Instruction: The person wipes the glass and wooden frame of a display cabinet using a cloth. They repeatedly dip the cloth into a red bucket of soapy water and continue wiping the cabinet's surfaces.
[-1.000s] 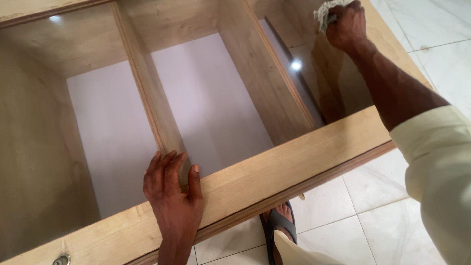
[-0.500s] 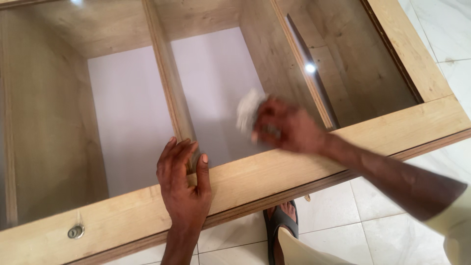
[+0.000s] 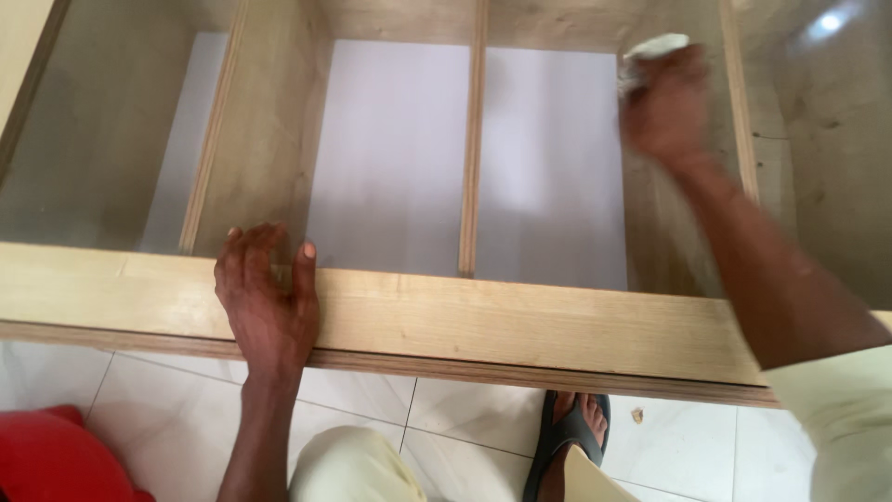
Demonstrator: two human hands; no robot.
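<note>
- We see a crumpled white cloth bunched in the right hand, far inside the wooden cabinet, up against an upright wooden partition on the right.
- The right hand is blurred; its fingers are curled together and clamped on the cloth, and only a pale tuft shows above the knuckles.
- The cabinet lies on its back, open face up. Its light oak-grain frame runs across the view, with a darker layered edge along the near side.
- Inside, we count several compartments split by thin wooden dividers, over a smooth white back panel.
- The left hand lies flat on the near front rail, palm down, fingers spread apart and reaching over the inner edge, thumb stretched to the side. It grips nothing.
- That hand sits just beside the spot where a wider divider meets the rail, well apart from the cloth.
- The right forearm crosses the rail from the lower right, ending in a pale cream sleeve.
- A bright spot of light reflects on the glossy panel at the top right.
- Under the cabinet we see a floor of white glossy tiles with thin grout lines.
- A foot in a dark sandal stands on the tiles just below the rail, and something red shows at the lower left corner.
</note>
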